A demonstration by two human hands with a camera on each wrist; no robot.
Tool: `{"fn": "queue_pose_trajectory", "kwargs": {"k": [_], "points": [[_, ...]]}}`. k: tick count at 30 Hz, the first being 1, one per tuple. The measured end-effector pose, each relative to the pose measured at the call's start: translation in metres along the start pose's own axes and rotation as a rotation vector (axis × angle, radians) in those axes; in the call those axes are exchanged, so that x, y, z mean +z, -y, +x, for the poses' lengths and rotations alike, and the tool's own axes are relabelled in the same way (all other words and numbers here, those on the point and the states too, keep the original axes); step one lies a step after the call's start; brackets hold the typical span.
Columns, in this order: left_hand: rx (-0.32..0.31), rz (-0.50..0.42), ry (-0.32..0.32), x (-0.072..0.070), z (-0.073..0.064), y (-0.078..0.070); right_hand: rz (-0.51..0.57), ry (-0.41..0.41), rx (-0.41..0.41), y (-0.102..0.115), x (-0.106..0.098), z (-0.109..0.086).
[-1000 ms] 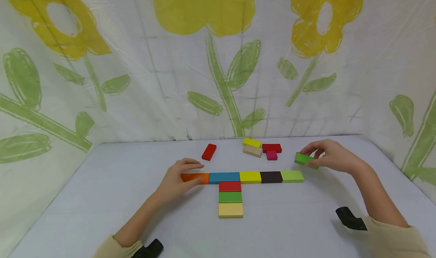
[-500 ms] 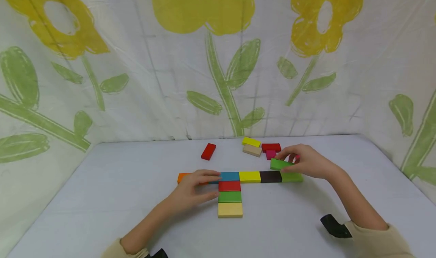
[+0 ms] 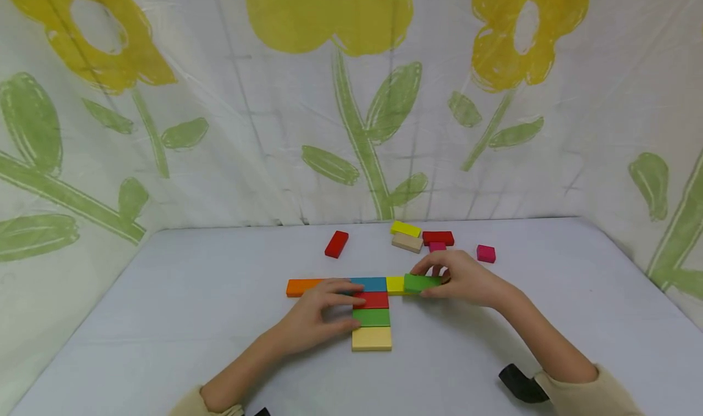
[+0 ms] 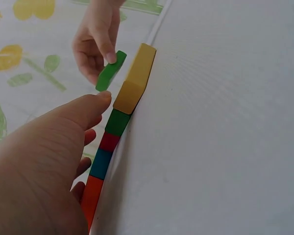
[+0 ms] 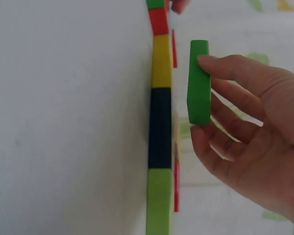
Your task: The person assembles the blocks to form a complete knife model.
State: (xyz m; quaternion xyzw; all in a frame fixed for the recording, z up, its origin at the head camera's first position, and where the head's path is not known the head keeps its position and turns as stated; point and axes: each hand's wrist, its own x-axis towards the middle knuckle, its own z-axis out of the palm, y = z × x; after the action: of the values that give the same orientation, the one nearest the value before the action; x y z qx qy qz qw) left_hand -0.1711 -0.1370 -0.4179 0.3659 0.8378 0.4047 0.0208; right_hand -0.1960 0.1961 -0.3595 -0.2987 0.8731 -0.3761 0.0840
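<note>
My right hand (image 3: 464, 279) pinches a green block (image 3: 421, 283) between thumb and fingers, held over the row in the head view. The row's orange block (image 3: 303, 288), blue block (image 3: 369, 283) and yellow block (image 3: 394, 285) show there, while the hand covers its right end. In the right wrist view, a black block (image 5: 160, 128) and a light green block (image 5: 159, 200) continue it. My left hand (image 3: 321, 312) hovers with relaxed fingers by the column's red block (image 3: 376, 300) and lower green block (image 3: 373, 317). A tan block (image 3: 371, 339) forms the column's near end.
Behind the row lie a loose red block (image 3: 336, 244), a yellow one (image 3: 406, 229), a beige block (image 3: 407, 242) and another red block (image 3: 438, 238). A pink block (image 3: 486, 254) sits to their right; a second is partly hidden. A flowered cloth (image 3: 219, 178) hangs behind the table.
My right hand has carried the green block leftward from beyond the row's right end to over its middle, uncovering the pink block. My left hand has slid right from the orange block toward the column.
</note>
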Motion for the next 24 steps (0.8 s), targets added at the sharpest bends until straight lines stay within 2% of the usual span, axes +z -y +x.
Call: {"fn": "queue_pose_trajectory", "kwargs": {"k": [6,15,24], "points": [[-0.014,0.024,0.030,0.000,0.001,0.000,0.020,0.019,-0.014,0.000,0.013,0.005],[-0.001,0.022,0.042,0.000,0.001,0.000,-0.056,0.026,-0.076,-0.001,0.027,0.009],[-0.009,0.015,0.044,0.000,0.001,0.000,-0.066,0.045,-0.039,0.003,0.029,0.010]]}}
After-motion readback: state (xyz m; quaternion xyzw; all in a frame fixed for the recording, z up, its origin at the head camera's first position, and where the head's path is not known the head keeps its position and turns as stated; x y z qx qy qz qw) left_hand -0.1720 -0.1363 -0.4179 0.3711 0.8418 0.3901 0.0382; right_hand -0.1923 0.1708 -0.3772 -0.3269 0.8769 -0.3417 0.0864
